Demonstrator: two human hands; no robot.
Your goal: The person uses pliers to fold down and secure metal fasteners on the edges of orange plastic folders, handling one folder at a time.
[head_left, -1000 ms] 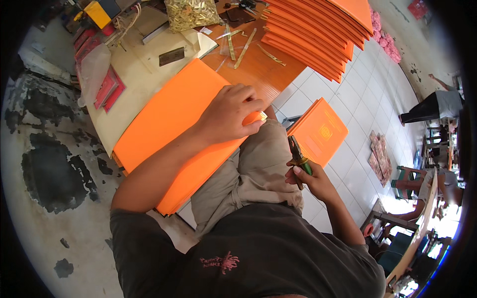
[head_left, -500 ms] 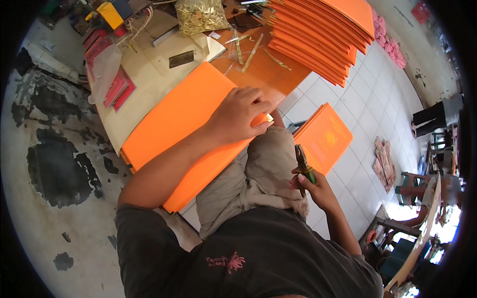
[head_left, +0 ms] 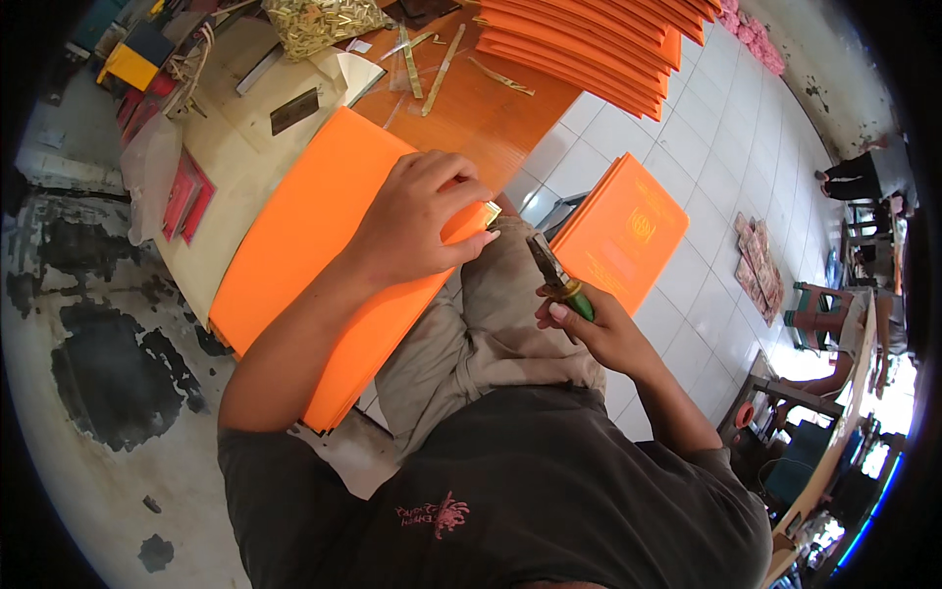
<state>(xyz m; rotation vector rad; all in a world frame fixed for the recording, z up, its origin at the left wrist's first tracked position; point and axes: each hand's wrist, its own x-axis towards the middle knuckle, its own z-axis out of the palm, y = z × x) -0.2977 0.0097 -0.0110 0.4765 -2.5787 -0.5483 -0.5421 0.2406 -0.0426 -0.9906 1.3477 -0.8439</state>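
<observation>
- The right hand [head_left: 601, 329], right of centre, is closed around a pair of pliers [head_left: 559, 278] with green on the grip. Compared with half a second ago, the pliers' tip is nearer the corner held by the left hand.
- That narrows the gap between tool and corner, but the two are apart, with no contact visible. Whether the pliers' mouth is parted or pressed together, I cannot tell.
- The left hand [head_left: 407, 221], at centre, keeps the same hold: fingers curled over and thumb below, clamped on the corner of the orange folder [head_left: 299, 221]. A gold metal corner piece [head_left: 493, 210] shows just beyond the fingers.
- The two hands are apart from each other, the pliers' head pointing up and left from the right hand toward the left one.
- The orange folder lies aslant left of centre, partly on the table [head_left: 515, 133] and partly over the lap; its place under the left forearm is unchanged.
- The whole view slides left and upward, so the bag of gold pieces [head_left: 319, 25] and the tall stack of folders [head_left: 579, 64] are now cut more by the upper edge.
- The smaller pile of folders [head_left: 633, 231], right of centre, rests beyond the pliers, untouched.
</observation>
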